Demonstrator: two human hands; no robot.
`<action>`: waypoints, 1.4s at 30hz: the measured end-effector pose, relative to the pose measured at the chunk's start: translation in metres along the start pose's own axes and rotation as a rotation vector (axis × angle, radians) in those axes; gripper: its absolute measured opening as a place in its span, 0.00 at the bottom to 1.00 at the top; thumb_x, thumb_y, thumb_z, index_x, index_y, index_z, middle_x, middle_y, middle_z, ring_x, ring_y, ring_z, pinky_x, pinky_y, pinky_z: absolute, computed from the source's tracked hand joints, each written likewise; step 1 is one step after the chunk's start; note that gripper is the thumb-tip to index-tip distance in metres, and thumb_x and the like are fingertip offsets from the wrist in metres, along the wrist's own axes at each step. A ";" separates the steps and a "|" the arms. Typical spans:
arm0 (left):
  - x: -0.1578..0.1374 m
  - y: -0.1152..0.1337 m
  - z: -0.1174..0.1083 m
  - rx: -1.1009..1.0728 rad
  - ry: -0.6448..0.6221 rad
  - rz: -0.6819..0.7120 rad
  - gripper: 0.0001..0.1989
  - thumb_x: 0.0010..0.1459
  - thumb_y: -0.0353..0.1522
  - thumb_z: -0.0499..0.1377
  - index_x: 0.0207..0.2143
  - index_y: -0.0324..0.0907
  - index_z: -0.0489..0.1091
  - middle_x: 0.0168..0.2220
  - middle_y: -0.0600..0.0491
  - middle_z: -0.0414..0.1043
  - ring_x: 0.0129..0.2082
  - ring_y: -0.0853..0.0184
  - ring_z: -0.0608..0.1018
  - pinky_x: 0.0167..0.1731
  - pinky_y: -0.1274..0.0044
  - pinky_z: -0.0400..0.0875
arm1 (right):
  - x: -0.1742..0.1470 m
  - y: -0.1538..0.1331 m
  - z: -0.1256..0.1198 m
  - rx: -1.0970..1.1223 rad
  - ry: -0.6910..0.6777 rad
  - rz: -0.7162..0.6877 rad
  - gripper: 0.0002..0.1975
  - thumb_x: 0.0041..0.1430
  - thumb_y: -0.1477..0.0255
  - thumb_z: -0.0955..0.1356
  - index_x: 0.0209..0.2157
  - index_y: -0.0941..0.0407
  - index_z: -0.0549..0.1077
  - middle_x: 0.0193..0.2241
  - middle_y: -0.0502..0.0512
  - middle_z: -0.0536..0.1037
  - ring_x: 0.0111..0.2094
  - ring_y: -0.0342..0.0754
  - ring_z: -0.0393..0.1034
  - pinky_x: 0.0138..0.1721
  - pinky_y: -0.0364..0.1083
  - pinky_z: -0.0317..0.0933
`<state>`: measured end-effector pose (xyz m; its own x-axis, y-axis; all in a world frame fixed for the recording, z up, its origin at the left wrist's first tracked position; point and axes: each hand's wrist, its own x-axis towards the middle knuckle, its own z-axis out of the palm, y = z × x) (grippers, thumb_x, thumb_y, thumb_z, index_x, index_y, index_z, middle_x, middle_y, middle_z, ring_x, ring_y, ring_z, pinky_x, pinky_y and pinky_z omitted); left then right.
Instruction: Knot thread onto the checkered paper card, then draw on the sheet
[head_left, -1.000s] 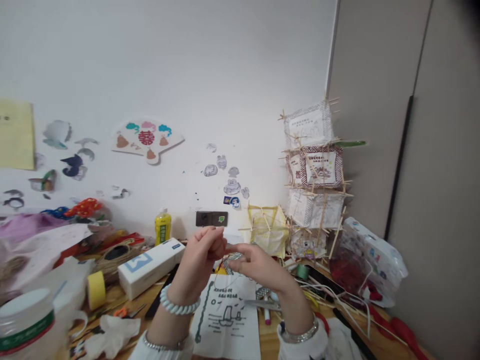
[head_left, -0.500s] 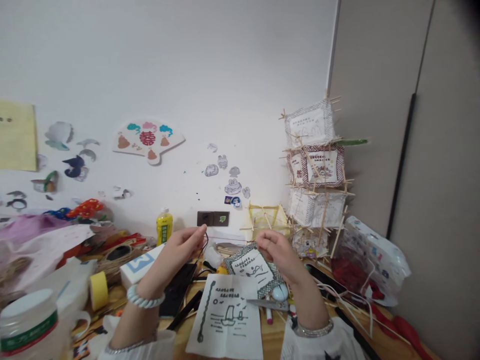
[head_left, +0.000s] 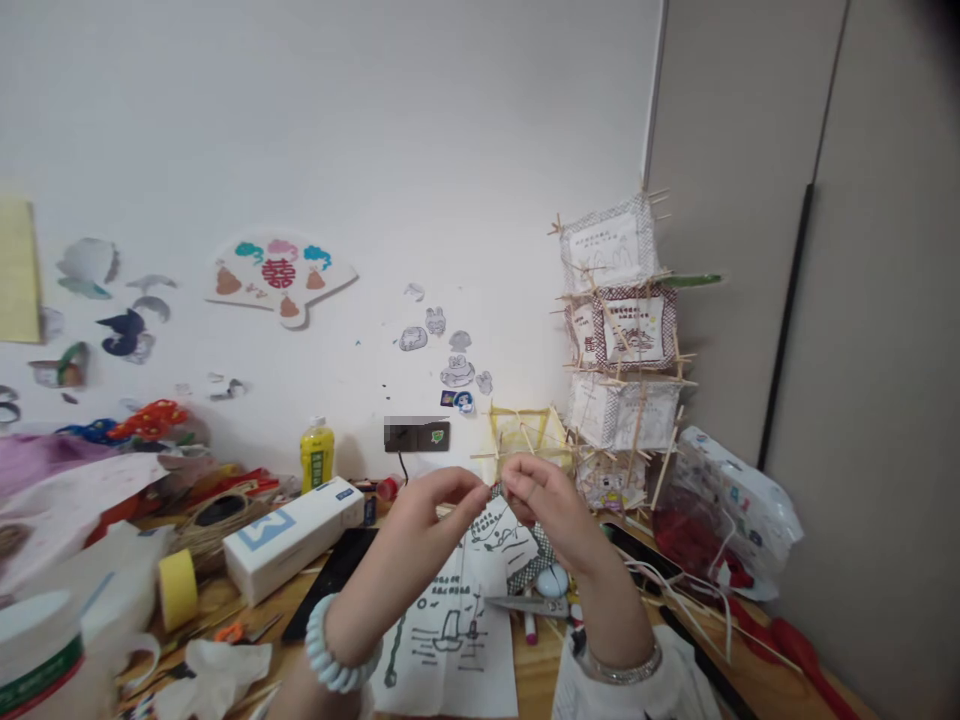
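My left hand (head_left: 439,505) and my right hand (head_left: 540,495) meet in mid-air above the table, each with its fingertips pinched. A thin dark red thread (head_left: 496,487) is between them, mostly hidden by the fingers now. Below the hands lies a white sheet with a sailboat drawing (head_left: 454,650). Partly behind my right hand is a drawing with a checkered border (head_left: 532,570). Scissors (head_left: 529,605) rest across the sheet's right edge, with a pink-ended marker (head_left: 531,630) under them.
A tall stick-and-paper lantern tower (head_left: 626,330) stands at the back right beside a yellow stick frame (head_left: 525,430). To the left are a white box (head_left: 292,540), yellow tape (head_left: 178,590), a yellow bottle (head_left: 316,455) and a plastic jar (head_left: 37,650). White cords (head_left: 675,580) lie at right.
My left hand has moved right until its fingertips meet those of my right hand. The thread that stretched between them is now mostly out of sight. The view has shifted slightly right.
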<state>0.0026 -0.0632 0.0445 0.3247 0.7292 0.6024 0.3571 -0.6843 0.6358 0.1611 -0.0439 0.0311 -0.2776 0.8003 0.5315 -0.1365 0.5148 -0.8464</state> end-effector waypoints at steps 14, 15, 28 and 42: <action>0.002 -0.001 0.009 -0.445 -0.167 -0.013 0.10 0.55 0.36 0.54 0.27 0.39 0.67 0.26 0.52 0.71 0.28 0.69 0.72 0.31 0.76 0.66 | -0.002 -0.001 0.007 0.192 -0.023 -0.012 0.11 0.52 0.68 0.62 0.19 0.57 0.60 0.11 0.41 0.51 0.14 0.37 0.46 0.17 0.39 0.43; 0.001 0.001 0.008 -0.462 -0.170 -0.015 0.10 0.55 0.36 0.54 0.27 0.39 0.66 0.26 0.52 0.71 0.28 0.68 0.72 0.32 0.75 0.66 | -0.002 -0.001 0.008 0.217 -0.046 -0.013 0.11 0.52 0.68 0.62 0.19 0.57 0.60 0.11 0.41 0.51 0.14 0.37 0.48 0.17 0.39 0.44; 0.003 -0.005 0.007 -0.603 -0.096 -0.146 0.09 0.53 0.37 0.56 0.27 0.40 0.63 0.23 0.54 0.69 0.22 0.72 0.69 0.25 0.78 0.64 | -0.001 0.001 -0.024 0.197 0.141 -0.127 0.12 0.54 0.63 0.64 0.28 0.58 0.69 0.13 0.44 0.60 0.15 0.37 0.51 0.17 0.38 0.44; 0.010 -0.018 0.002 -0.435 0.209 -0.225 0.12 0.50 0.40 0.57 0.29 0.39 0.65 0.20 0.59 0.60 0.18 0.76 0.61 0.17 0.82 0.54 | -0.022 0.011 -0.086 -0.438 0.062 0.112 0.20 0.43 0.68 0.71 0.42 0.54 0.71 0.44 0.57 0.70 0.45 0.51 0.63 0.46 0.50 0.57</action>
<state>0.0012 -0.0441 0.0382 0.0842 0.8713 0.4834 -0.0126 -0.4842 0.8749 0.2475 -0.0294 0.0128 -0.2085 0.8682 0.4503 0.3101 0.4953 -0.8115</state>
